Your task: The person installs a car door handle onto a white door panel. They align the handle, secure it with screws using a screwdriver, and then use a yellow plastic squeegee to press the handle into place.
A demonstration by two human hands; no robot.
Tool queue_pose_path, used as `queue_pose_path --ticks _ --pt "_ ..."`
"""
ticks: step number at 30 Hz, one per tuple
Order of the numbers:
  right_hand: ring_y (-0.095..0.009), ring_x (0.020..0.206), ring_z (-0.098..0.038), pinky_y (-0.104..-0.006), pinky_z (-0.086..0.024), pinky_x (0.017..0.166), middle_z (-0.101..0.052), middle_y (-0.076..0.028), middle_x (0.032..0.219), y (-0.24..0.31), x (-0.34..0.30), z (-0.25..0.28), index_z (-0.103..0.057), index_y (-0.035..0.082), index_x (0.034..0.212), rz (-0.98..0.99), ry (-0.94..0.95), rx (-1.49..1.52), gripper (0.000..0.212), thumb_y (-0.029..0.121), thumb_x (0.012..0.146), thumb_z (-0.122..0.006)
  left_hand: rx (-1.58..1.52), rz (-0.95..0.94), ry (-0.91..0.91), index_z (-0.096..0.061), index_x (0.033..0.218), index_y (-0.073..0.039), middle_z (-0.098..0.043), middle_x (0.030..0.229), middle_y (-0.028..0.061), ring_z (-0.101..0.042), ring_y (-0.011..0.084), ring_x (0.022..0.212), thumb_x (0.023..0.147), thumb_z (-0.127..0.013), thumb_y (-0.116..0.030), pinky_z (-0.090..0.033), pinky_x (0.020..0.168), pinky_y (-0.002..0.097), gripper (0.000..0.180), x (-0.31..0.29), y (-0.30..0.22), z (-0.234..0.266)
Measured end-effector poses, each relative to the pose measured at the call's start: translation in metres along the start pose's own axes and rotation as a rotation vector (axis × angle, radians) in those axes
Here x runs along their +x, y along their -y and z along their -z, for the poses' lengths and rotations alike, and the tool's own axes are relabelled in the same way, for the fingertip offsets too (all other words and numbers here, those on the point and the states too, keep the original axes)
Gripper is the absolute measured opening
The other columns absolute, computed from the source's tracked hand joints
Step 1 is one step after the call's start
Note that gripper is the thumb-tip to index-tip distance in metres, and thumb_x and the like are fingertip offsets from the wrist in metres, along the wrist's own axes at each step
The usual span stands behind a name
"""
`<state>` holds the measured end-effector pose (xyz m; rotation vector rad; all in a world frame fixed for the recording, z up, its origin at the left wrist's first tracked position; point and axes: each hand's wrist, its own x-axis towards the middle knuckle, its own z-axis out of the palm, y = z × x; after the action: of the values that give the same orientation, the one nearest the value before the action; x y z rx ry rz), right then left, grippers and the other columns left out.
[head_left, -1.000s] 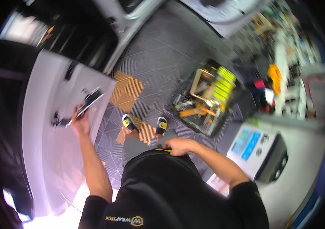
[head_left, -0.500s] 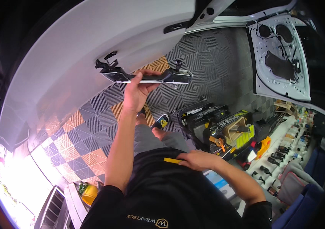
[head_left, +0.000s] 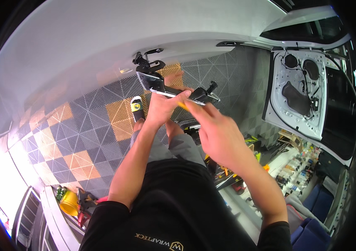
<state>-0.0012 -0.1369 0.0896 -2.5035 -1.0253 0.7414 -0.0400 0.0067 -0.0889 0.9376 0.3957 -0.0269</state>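
Observation:
My left hand is closed around the middle of a car door handle, a dark bar with a bright silver edge and black brackets at both ends. The handle is tilted, its right end lower, and held up close to a pale car body panel. My right hand, somewhat blurred, is at the handle's near right end. A small yellow tool is pinched in its fingers and reaches the handle's edge beside my left thumb. Its exact kind is unclear.
A stripped door with exposed wiring stands at the right. Tools and toolboxes are beside my right leg, with several bottles farther right. A yellow bucket is at lower left on the grey-and-orange tile floor.
My right hand has come up from my waist to the handle, bringing the yellow tool. The handle now slopes down to the right, and my view has shifted.

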Motion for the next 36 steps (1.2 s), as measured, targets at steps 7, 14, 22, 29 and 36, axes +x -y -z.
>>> queue_pose_path --ticks 7,14,22,29,36 --pt "-0.042 0.084 -0.073 -0.0502 -0.059 0.074 -0.069 -0.026 0.106 0.004 0.039 -0.001 -0.050 -0.006 0.143 -0.019 0.120 -0.069 0.053 0.006 0.094 -0.066 0.135 -0.195 -0.039 -0.076 0.107 0.005 -0.080 0.095 0.0091 -0.074 0.0155 0.090 0.093 -0.080 -0.011 -0.059 0.083 0.0317 0.022 0.009 0.008 0.003" --pt "-0.043 0.090 -0.074 -0.0495 -0.061 0.078 -0.068 -0.030 0.109 0.008 0.044 0.004 -0.049 -0.014 0.137 0.047 0.157 -0.106 0.055 0.005 0.090 -0.070 0.205 -0.087 -0.037 -0.077 0.105 0.002 -0.078 0.094 0.0089 -0.072 0.0155 0.087 0.094 -0.077 -0.013 -0.058 0.078 0.0312 0.019 0.012 0.005 -0.001" --pt "-0.047 0.095 -0.072 -0.0533 -0.058 0.082 -0.069 -0.030 0.113 -0.001 0.054 0.002 -0.055 -0.009 0.141 -0.010 0.147 0.023 0.052 -0.001 0.091 -0.062 0.177 -0.178 -0.017 -0.076 0.105 0.003 -0.078 0.097 0.0089 -0.072 0.0154 0.089 0.092 -0.077 -0.012 -0.059 0.081 0.0317 0.020 0.014 0.007 0.000" --pt "-0.048 0.084 -0.071 -0.0534 -0.057 0.074 -0.071 -0.030 0.093 -0.002 0.059 -0.016 -0.060 -0.010 0.130 0.036 0.076 0.086 0.036 -0.005 0.094 -0.055 0.187 -0.180 -0.036 -0.079 0.104 -0.001 -0.078 0.094 0.0069 -0.070 0.0126 0.087 0.088 -0.080 -0.007 -0.057 0.077 0.0320 0.017 0.009 0.007 0.002" --pt "-0.047 0.084 -0.075 -0.0506 -0.063 0.076 -0.072 -0.032 0.099 0.000 0.069 -0.023 -0.056 -0.017 0.133 -0.004 0.182 -0.047 0.052 -0.002 0.084 -0.067 0.389 -0.319 -0.056 -0.075 0.118 0.003 -0.080 0.103 0.0089 -0.070 0.0140 0.088 0.092 -0.075 -0.008 -0.058 0.081 0.0333 0.028 0.005 -0.001 0.010"
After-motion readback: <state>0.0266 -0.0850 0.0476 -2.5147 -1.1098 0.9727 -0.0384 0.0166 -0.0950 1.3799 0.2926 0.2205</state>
